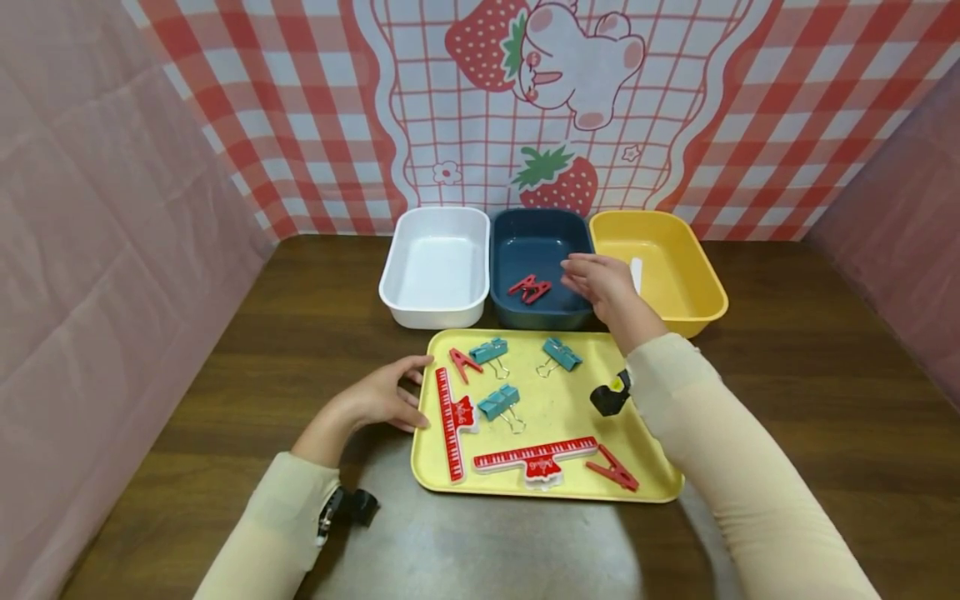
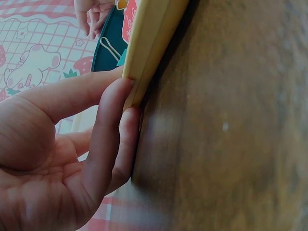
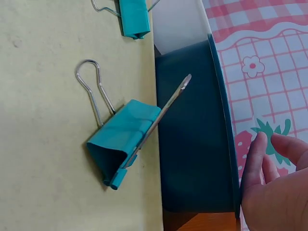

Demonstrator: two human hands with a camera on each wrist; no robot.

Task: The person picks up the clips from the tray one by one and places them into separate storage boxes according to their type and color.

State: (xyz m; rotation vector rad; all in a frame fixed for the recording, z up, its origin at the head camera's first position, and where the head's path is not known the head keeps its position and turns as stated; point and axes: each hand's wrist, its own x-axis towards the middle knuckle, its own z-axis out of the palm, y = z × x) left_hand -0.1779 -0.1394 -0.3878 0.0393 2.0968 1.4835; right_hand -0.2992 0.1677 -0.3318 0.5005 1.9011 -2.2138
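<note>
Sorting step seems in hand: right hand at right side of blue bin, fingers parted, empty; red pegs inside; left hand, fingers loosely bent, touches left rim of yellow tray; next likely: pinching tray's near-right peg

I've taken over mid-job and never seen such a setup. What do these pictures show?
No machine here: just a person's left hand and right hand, both bare. The wide picture comes from a camera worn on the head; each close-up comes from one wrist. On the table lies a yellow tray with three teal binder clips, two red-and-white long clips and two red pegs. Behind stand a white bin, a dark blue bin containing more red pegs, and a yellow bin. The left hand touches the tray's edge; the right, near the dark blue bin, appears to hold nothing.
</note>
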